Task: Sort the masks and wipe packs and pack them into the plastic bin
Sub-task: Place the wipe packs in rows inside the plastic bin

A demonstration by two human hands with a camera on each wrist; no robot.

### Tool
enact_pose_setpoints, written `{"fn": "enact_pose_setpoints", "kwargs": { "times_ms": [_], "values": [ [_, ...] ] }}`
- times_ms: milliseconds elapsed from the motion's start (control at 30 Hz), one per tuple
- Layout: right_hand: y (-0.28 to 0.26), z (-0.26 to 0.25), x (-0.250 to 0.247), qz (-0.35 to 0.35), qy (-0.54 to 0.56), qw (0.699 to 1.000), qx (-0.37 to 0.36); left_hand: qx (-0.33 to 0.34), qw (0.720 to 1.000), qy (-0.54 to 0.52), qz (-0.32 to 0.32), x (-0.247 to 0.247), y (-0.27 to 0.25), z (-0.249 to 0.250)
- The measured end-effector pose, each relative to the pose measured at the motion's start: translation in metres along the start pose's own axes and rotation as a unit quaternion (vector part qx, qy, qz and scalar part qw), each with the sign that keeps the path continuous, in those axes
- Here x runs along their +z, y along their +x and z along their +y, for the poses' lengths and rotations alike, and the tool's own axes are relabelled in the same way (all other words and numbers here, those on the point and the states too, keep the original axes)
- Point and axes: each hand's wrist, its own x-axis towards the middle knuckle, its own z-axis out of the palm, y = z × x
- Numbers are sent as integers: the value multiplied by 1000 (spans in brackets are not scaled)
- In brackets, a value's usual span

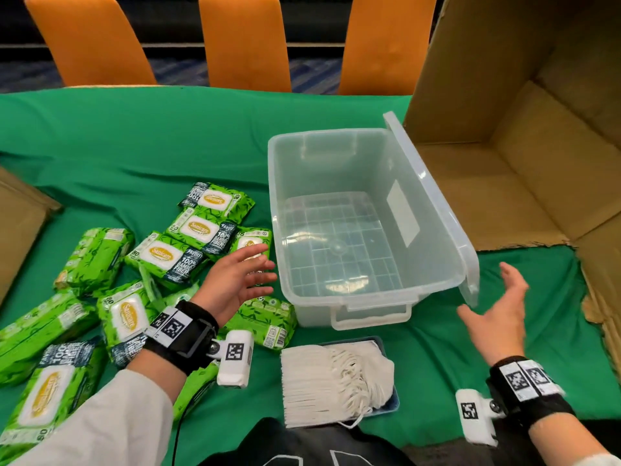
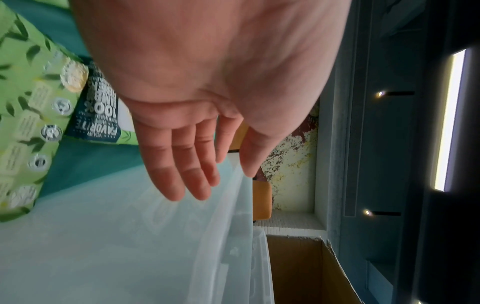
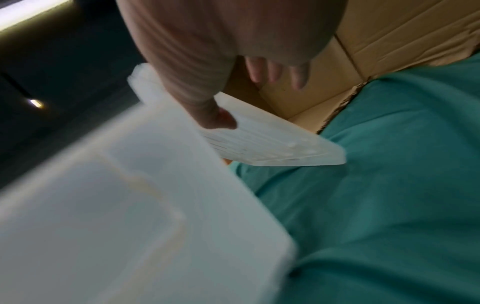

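The bin (image 1: 339, 210) sits empty on the green cloth (image 1: 134, 136), its lid (image 1: 433, 203) tipped up on the right edge and leaning toward the cardboard box (image 1: 504, 129). That lid is the main risk: it looks only propped, so a nudge from the right hand (image 1: 500, 314) could drop it shut over the opening or swing it off. The wipe packs (image 1: 168, 253) lie in a loose, overlapping heap left of the bin, some on edge; dragging one out may slide its neighbours, and the smooth film could slip in a one-handed grab. The masks (image 1: 329, 378) are a soft stack in a shallow blue tray (image 1: 393, 403) at the near edge, ear loops trailing; lifting from the top alone would probably fan the stack and snag a loop. Dropping packs in at random may leave no room for the masks.

The left hand (image 1: 238, 280) hovers over the packs beside the bin's left wall, fingers straight and a little spread, holding nothing. The right hand is spread wide, palm turned inward, near the lid's near corner; the right wrist view shows the thumb close against the lid, but blur hides whether it touches. Neither hand grips anything
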Motion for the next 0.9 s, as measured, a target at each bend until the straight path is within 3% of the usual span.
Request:
{"fn": "enact_pose_setpoints", "kwargs": {
  "times_ms": [133, 267, 367, 467, 567, 633, 767, 900],
  "values": [
    [-30, -46, -2, 48, 79, 995, -23, 5, 998, 32, 49, -36, -10, -3],
    [-70, -116, 12, 59, 184, 967, -166, 20, 979, 153, 133, -84, -27, -18],
    [-98, -165, 36, -89, 253, 933, -240, 23, 947, 272, 170, -126, -38, -36],
    [-121, -191, 89, -302, 246, 898, -203, 11, 880, 441, 174, -161, -49, -50],
    [-144, -194, 169, -433, 165, 876, -132, -25, 803, 582, 128, -185, -54, -68],
    [-156, -187, 227, -475, 46, 875, -83, -45, 781, 616, 90, -193, -55, -86],
    [-158, -174, 305, -425, -216, 875, -81, -59, 725, 686, 32, -197, -50, -116],
    [-161, -170, 330, -388, -335, 855, -83, -56, 697, 715, 10, -200, -44, -124]
  ]
}}
